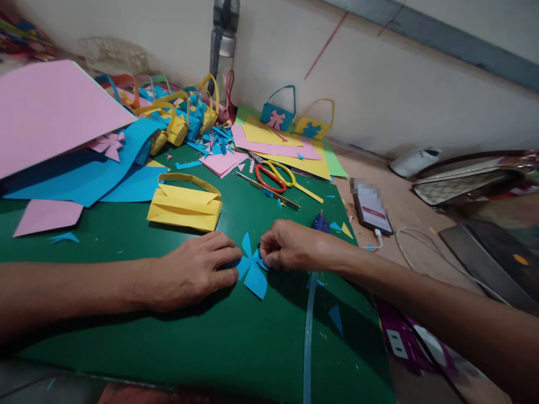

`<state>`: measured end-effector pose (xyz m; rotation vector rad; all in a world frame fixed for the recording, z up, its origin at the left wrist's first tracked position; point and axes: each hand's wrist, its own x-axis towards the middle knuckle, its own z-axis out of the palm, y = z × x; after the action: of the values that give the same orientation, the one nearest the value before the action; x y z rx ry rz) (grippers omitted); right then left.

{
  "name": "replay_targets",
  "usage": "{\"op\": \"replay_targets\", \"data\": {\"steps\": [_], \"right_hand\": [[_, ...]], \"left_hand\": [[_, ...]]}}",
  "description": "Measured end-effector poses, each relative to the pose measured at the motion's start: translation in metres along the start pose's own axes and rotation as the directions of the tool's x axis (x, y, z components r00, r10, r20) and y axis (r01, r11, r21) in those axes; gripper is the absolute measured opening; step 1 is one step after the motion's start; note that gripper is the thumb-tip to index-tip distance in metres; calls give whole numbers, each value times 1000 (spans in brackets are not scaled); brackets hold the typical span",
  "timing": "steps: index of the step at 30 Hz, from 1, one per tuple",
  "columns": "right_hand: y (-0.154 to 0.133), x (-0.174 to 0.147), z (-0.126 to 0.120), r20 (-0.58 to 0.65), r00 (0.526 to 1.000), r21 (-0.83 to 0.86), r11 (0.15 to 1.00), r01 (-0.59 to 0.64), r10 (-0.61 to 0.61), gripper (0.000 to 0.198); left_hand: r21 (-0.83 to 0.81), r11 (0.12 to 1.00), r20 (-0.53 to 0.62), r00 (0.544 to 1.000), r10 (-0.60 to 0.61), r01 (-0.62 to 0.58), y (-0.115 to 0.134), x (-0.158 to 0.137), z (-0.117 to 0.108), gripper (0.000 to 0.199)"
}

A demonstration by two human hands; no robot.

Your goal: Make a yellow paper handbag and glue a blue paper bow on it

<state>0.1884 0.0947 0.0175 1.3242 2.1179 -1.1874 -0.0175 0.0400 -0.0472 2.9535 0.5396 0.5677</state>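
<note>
Green desk [189, 348] here, blue paper flower [255, 281] toward its right edge. Left hand [197, 270] pinches one side, right hand [284, 247] pinches the other.

A smooth, dark green, flat-topped desk [189, 342] with straight edges fills the middle of the room. Behind the desk rises a plain off-white wall [278, 50], shading to grey in places. High on it, beyond the desk's far right corner, a broad grey-blue band [446, 36] runs at a slant, and below that a thin reddish streak [326, 45] crosses the paintwork. Right of the desk spreads a pinkish-tan surface [408, 207] that meets the wall; whether it is floor or ledge cannot be told. Dim grey ground [42, 384] shows below the desk's near left edge. The light is soft and subdued, leaving a faint sheen on the desk.
</note>
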Motion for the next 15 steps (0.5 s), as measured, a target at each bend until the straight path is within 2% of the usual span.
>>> {"op": "replay_targets", "data": {"steps": [8, 15], "right_hand": [[-4, 2, -1, -6, 1000, -150, 989, 4, -5, 8], [-7, 3, -2, -1, 1000, -204, 979, -22, 22, 13]], "left_hand": [[19, 1000, 0, 1000, 6, -6, -1, 1, 0, 25], [22, 1000, 2, 1000, 10, -10, -2, 0, 1, 24]]}}
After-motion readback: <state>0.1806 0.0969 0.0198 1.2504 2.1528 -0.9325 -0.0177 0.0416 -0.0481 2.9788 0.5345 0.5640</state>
